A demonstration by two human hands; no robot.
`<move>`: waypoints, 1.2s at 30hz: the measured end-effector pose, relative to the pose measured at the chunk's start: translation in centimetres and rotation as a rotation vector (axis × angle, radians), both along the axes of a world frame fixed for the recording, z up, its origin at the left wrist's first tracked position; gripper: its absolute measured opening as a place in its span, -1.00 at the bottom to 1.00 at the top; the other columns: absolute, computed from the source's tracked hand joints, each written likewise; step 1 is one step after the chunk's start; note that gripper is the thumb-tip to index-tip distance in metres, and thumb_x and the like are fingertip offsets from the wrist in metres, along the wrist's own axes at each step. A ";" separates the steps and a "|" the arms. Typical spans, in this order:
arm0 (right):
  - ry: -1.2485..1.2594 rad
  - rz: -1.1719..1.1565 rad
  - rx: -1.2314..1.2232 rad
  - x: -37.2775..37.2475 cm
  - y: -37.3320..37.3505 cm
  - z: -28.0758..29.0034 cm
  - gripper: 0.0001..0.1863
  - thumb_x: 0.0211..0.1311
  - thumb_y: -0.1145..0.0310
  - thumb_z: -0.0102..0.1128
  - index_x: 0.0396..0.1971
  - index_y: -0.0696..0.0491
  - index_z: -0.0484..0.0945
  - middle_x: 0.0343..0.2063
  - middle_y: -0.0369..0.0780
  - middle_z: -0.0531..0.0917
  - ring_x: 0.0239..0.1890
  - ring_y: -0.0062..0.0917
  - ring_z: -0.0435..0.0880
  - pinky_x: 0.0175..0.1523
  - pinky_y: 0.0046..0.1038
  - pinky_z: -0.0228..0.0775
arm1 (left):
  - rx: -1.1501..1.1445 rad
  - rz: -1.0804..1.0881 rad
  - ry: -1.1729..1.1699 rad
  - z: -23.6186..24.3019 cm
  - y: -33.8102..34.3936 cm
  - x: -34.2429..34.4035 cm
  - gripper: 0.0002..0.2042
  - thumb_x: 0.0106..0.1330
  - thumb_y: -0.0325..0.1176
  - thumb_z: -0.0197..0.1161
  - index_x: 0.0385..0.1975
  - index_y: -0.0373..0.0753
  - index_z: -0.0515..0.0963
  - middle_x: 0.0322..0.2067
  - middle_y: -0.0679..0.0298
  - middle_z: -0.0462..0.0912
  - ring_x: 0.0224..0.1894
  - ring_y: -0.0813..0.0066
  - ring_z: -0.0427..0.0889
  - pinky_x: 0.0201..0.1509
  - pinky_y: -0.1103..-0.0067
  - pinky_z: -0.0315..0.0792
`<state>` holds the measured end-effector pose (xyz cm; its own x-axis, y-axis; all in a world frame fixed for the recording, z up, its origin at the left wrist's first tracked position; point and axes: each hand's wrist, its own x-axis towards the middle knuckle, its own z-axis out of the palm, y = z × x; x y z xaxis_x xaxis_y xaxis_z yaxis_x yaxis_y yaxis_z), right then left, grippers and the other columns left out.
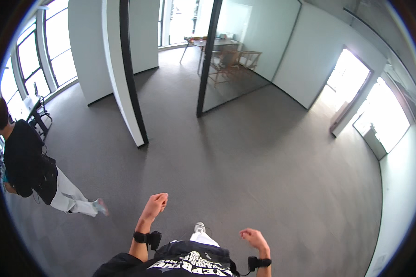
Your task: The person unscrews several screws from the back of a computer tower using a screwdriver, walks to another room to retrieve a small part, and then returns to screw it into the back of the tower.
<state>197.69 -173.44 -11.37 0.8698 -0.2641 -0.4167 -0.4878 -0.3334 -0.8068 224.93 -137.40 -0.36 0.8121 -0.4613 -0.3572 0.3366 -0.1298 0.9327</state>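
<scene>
My left hand (157, 204) is held out over the grey floor (203, 175), curled into a loose fist with nothing seen in it. Lower and to the right, my right hand (255, 238) hovers in front of my body with its fingers bent inward. It too shows nothing in its grasp. Each wrist wears a black strap with a small box: one box (154, 240) on the left, another box (253, 263) on the right. Between the hands, a white shoe (199, 227) of mine points forward. Neither hand touches any object.
A person (30, 157) in a black top and white trousers stands at the left. Ahead are a white wall end (125, 87) with black trim and a black-framed glass partition (249, 51). A table (217, 42) and wooden chairs (226, 64) stand beyond. An open doorway (349, 76) is at the right.
</scene>
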 end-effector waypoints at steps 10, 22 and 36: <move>-0.438 0.605 -0.093 51.7 -1.3 6.9 -0.79 0.35 0.39 0.10 -0.14 0.14 0.63 -0.22 -0.15 0.68 -0.17 -0.33 0.66 -0.06 -0.40 0.48 | 0.013 0.758 -0.114 -2.4 6.2 22.6 -0.62 0.42 -0.31 -0.05 -0.72 -0.05 0.14 -0.75 0.52 0.12 -0.72 0.75 0.02 -0.64 0.62 -0.12; -0.252 0.528 -0.028 83.8 -10.8 0.9 -0.79 0.35 0.41 0.13 -0.11 0.13 0.64 -0.19 -0.14 0.70 -0.11 -0.36 0.68 -0.01 -0.42 0.50 | -0.013 0.390 -0.240 -1.2 -7.3 66.8 -0.62 0.53 -0.23 -0.02 -0.63 -0.09 0.26 -0.67 0.57 0.16 -0.64 0.80 0.07 -0.60 0.69 -0.06; -0.481 0.827 -0.078 141.7 -15.8 0.5 -0.80 0.34 0.49 0.15 -0.08 0.16 0.59 -0.18 -0.15 0.66 -0.15 -0.42 0.67 -0.04 -0.45 0.52 | -0.021 0.842 -0.218 -3.6 -5.0 108.8 -0.65 0.45 -0.27 -0.03 -0.67 -0.05 0.22 -0.69 0.52 0.14 -0.67 0.74 0.07 -0.65 0.67 -0.02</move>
